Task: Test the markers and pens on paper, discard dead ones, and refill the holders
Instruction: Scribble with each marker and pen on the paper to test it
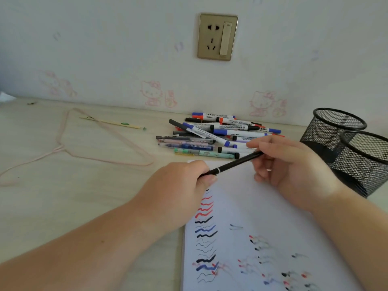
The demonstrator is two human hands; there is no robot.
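A slim black pen [233, 163] with a silver ring hangs slantwise above the top of the white paper [241, 206]. My left hand [180, 185] grips its lower end and my right hand [287, 162] pinches its upper end. The paper carries red, blue and black wavy test lines down its left side and smudged marks lower right. Behind the paper lies a pile of markers and pens [216, 133] with blue, red and black caps. Two black mesh holders [333, 131] [365, 162] stand at the right, and nothing shows inside them.
A pink wire hanger [69, 143] lies on the light wooden desk [84, 196] at the left, with a thin stick [117, 123] beside it. The wall with a brass socket plate [217, 36] runs close behind the pile.
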